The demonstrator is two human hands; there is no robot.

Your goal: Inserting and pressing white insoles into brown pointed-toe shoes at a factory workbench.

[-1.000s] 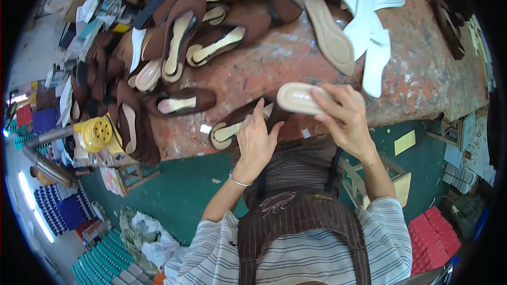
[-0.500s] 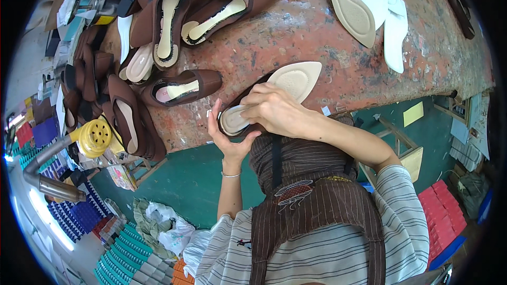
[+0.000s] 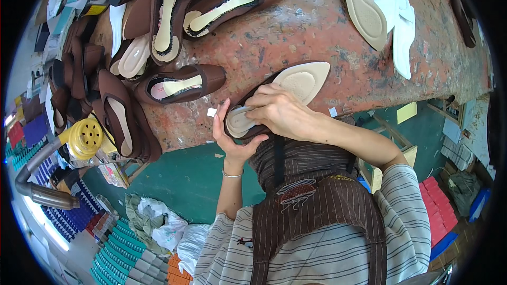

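Observation:
At the near edge of the bench I have a dark brown shoe (image 3: 257, 85), its toe pointing to the upper right. A beige pointed insole (image 3: 303, 80) lies on it, the front half resting over the shoe and the heel pad showing inside the heel end. My left hand (image 3: 235, 140) wraps the heel end between thumb and fingers. Across the middle of the insole, my right hand (image 3: 280, 113) has its fingers bent and pinched on it; they hide that part and their tips. Another brown shoe (image 3: 211, 76) with a pale strip inside lies just left.
Several brown shoes (image 3: 171, 13) pile up at the back left of the worn red bench (image 3: 338, 63). Beige insoles (image 3: 364, 18) and white insole pieces (image 3: 402, 39) lie at the back right. A yellow round-headed nozzle (image 3: 85, 138) on a metal pipe stands at the left.
The view has shifted slightly. Both hands keep their hold at the shoe, and the right fingers still press at the middle of the insole.

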